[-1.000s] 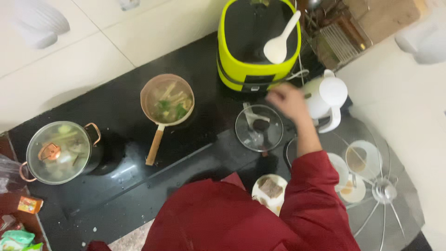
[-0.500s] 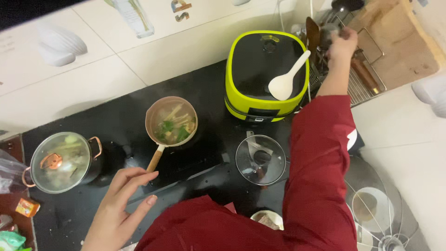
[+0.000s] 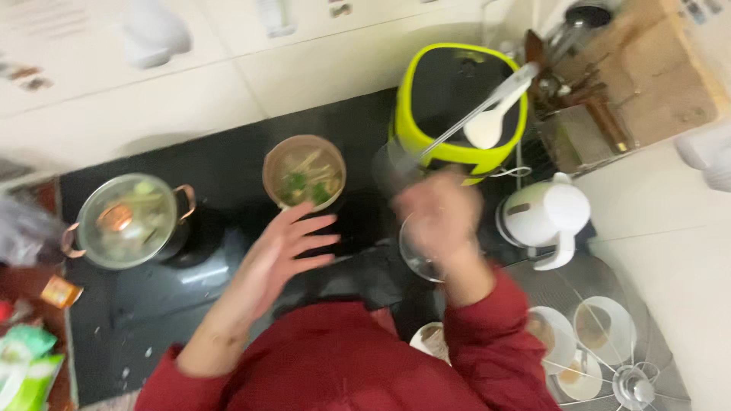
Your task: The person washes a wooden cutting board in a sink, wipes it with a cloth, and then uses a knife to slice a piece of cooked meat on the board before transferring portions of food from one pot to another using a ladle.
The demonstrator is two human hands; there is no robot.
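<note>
Gripping a long metal utensil (image 3: 487, 106) in the blurred right hand (image 3: 440, 217) above the black cooktop (image 3: 213, 175), clamped around its handle, spreading the empty left hand (image 3: 285, 251) open-fingered just below the soup saucepan (image 3: 304, 172), green cooker (image 3: 457, 99) behind.

The person wore a dark red, long-sleeved top of soft, plain cloth, without print or pattern. Behind the left hand (image 3: 285, 247) the sleeve was pushed up past the elbow, baring the forearm. Behind the right hand (image 3: 440, 217) the sleeve reached the wrist in loose folds. Both hands were bare, without gloves.
</note>
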